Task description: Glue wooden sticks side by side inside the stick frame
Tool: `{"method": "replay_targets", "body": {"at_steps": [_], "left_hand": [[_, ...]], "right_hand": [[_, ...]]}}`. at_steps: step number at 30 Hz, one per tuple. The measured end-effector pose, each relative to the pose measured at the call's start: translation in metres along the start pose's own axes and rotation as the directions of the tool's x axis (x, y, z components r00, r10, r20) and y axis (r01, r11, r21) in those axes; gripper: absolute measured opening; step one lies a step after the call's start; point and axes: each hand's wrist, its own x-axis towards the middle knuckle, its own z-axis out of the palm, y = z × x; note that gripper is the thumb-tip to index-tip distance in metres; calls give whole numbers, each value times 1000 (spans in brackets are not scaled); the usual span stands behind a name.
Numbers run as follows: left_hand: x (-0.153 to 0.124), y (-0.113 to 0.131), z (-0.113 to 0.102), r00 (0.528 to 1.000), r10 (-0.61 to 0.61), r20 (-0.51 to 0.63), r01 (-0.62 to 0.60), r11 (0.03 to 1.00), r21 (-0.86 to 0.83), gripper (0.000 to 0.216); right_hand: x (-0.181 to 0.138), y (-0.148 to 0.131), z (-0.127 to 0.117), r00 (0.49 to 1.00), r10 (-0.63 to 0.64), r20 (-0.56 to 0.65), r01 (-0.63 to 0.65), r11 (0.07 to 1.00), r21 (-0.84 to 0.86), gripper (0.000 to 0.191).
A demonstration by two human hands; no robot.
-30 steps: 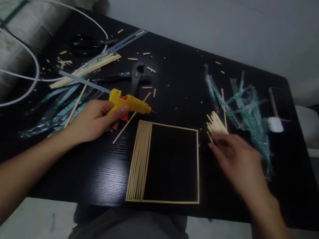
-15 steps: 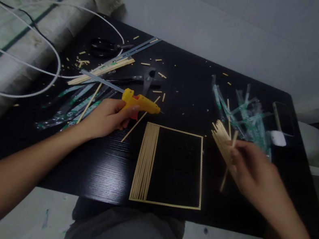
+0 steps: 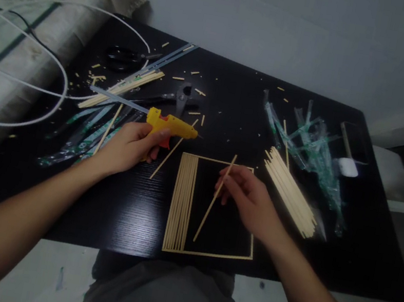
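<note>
My left hand (image 3: 131, 145) is closed around a yellow hot glue gun (image 3: 175, 126), its nozzle pointing right and a long glue stick (image 3: 119, 99) sticking out of its back. Between the thumb and fingers of my right hand (image 3: 244, 189) is a thin wooden stick (image 3: 212, 202), tilted over the open part of a square stick frame (image 3: 207, 255). Several sticks (image 3: 182, 202) lie side by side along the frame's left side. A loose pile of sticks (image 3: 290, 192) rests on the table to the right of my right hand.
Pliers (image 3: 183, 96), black scissors (image 3: 125, 57), a stick bundle (image 3: 122, 90) and clear wrappers (image 3: 60, 157) lie on the left of the black table (image 3: 129, 211). A white cable (image 3: 65, 88) loops there. More wrappers (image 3: 317, 140), a phone (image 3: 354, 141) and a white case (image 3: 347, 167) are at right.
My right hand has moved left from the stick pile to over the frame, bringing one stick with it. The left hand still grips the glue gun in nearly the same place.
</note>
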Motion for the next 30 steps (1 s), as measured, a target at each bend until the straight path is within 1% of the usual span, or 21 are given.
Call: {"method": "replay_targets", "body": {"at_steps": [6, 10, 15, 18, 20, 22, 23, 24, 26, 27, 28, 30], "left_hand": [[0, 3, 0, 1000, 13, 18, -13, 1000, -12, 68], [0, 3, -1, 1000, 8, 17, -7, 1000, -9, 68], [0, 1, 0, 1000, 1, 11, -1, 1000, 0, 65], [0, 0, 0, 1000, -1, 1, 1, 1000, 7, 64], [0, 0, 0, 1000, 2, 1, -2, 1000, 10, 64], [1, -1, 0, 1000, 7, 1, -7, 1000, 9, 64], [1, -1, 0, 1000, 13, -1, -13, 1000, 6, 64], [1, -1, 1, 1000, 20, -4, -20, 1000, 3, 63], [1, -2, 1, 999, 34, -15, -34, 999, -3, 62], [1, -2, 1, 999, 38, -17, -38, 999, -2, 62], [1, -3, 1, 999, 37, -19, -37, 999, 2, 62], [2, -3, 1, 999, 29, -20, -28, 999, 15, 62]], "right_hand": [[3, 6, 8, 998, 60, -7, -61, 997, -46, 23], [6, 10, 12, 995, 96, 8, -96, 995, -21, 25], [8, 15, 15, 994, 97, 44, -98, 995, 11, 26], [9, 9, 14, 995, 95, 42, -95, 995, 2, 25], [8, -1, 11, 997, 68, 24, -68, 998, -17, 22], [5, -14, 8, 999, 3, -33, -5, 998, -60, 17], [2, -21, 6, 994, -57, -88, 49, 994, -95, 13], [-1, -28, 5, 983, -120, -138, 98, 983, -153, 10], [-8, -37, 3, 930, -302, -211, 237, 928, -286, 6], [-13, -39, 3, 896, -395, -205, 311, 886, -345, 8], [-18, -39, 4, 866, -473, -165, 383, 837, -390, 12], [-28, -37, 5, 815, -578, -40, 506, 744, -437, 20]]}}
